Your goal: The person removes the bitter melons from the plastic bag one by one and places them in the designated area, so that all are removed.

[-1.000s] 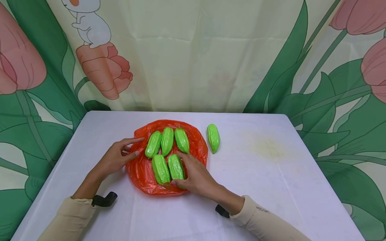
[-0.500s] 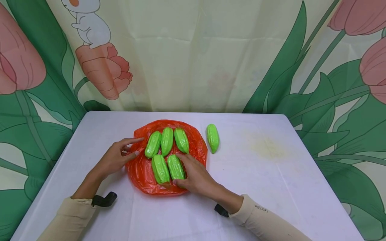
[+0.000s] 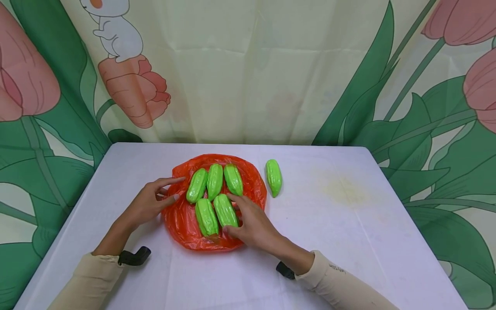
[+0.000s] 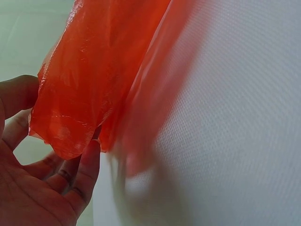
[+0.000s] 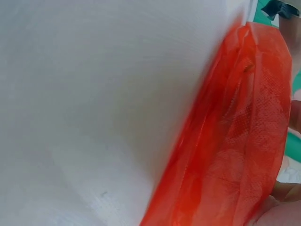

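Note:
Several glossy, ridged green gourds lie inside a round container with a crinkled red plastic bag (image 3: 178, 224) over it. They form two rows, the far row including one gourd (image 3: 215, 181) in the middle. My right hand (image 3: 255, 224) holds the near row's right gourd (image 3: 226, 211) between thumb and fingertips. Close by on its left lies another gourd (image 3: 206, 216). My left hand (image 3: 149, 202) grips the left rim, forefinger over the red plastic. In the left wrist view, that hand's other fingers (image 4: 87, 174) curl beneath the bag's edge (image 4: 70, 117).
A single green gourd (image 3: 274, 178) lies on the white table (image 3: 325, 241), just right of the container. A faint yellowish stain marks the tablecloth farther right. Behind the table hangs a printed curtain (image 3: 248, 77) with tulips and a rabbit.
The near row's right gourd has shifted a little away from me, towards the far row, with my right thumb and fingers moving along. My left hand has stayed put.

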A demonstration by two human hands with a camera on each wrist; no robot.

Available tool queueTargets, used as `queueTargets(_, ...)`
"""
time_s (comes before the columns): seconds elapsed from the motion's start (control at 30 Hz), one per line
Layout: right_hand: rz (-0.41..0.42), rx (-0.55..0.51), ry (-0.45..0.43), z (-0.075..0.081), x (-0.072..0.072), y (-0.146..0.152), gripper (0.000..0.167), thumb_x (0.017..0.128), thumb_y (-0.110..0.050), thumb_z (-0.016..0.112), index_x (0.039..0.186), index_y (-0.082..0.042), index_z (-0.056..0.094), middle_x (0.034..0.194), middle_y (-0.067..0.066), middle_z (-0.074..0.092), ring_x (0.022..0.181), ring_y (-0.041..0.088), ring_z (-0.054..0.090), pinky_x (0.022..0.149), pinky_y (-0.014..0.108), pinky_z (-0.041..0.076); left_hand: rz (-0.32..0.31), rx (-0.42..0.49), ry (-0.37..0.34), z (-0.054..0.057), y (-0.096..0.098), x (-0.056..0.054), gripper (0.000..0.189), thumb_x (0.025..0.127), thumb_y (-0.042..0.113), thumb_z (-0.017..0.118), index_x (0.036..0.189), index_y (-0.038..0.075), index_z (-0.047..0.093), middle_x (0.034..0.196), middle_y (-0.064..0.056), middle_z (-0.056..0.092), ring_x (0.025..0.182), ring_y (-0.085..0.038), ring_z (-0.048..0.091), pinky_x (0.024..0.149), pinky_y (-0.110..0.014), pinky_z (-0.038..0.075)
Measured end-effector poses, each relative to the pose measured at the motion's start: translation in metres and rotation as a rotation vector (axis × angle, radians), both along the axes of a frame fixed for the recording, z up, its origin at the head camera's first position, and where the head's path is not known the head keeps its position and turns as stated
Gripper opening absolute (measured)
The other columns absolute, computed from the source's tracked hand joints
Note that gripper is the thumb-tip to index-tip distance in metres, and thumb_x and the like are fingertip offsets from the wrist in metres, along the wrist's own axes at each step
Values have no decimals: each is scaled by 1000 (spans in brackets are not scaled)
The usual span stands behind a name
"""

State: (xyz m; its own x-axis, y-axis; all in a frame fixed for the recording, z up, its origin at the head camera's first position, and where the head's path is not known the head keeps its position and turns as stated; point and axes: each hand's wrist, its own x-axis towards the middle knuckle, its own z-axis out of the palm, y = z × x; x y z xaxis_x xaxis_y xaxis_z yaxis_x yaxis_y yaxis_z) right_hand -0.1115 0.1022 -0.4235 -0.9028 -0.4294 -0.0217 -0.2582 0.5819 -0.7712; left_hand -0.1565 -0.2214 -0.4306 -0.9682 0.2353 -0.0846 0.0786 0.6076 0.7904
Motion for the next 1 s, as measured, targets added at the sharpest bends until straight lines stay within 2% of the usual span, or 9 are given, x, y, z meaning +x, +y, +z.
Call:
queueTargets(0.17, -25, -46, 1, 7, 1, 1, 81, 89, -16, 86, 160, -16, 47, 142, 6, 60, 121, 22, 63, 97, 41, 62, 3, -2, -5, 1, 1, 0, 58, 102, 20, 73, 156, 18, 55, 156, -24, 52, 121, -41, 62, 83, -38, 63)
queueTargets(0.5, -68, -87, 34, 20, 1, 2, 76, 90, -16, 85, 158, -14, 50, 148, 7, 57, 135, 26, 58, 103, 46, 60, 8, -12, -8, -1, 0, 1, 57, 102, 19, 72, 157, 18, 55, 156, -25, 51, 121, -43, 61, 83, -39, 64)
queueTargets(0.77, -109, -143, 71, 29, -6, 8, 76, 89, -12, 87, 156, -11, 52, 147, 9, 57, 132, 26, 61, 98, 50, 61, 5, -18, 3, -3, -1, 1, 57, 102, 18, 72, 156, 18, 55, 156, -24, 52, 120, -42, 62, 85, -41, 64)
queueTargets(1.0, -158, -172, 83, 38, -16, 19, 76, 89, -13, 86, 157, -13, 51, 142, 5, 59, 134, 27, 61, 97, 46, 62, 7, -18, 1, -1, -2, 2, 57, 102, 19, 72, 156, 19, 55, 155, -24, 52, 120, -41, 62, 83, -37, 63)
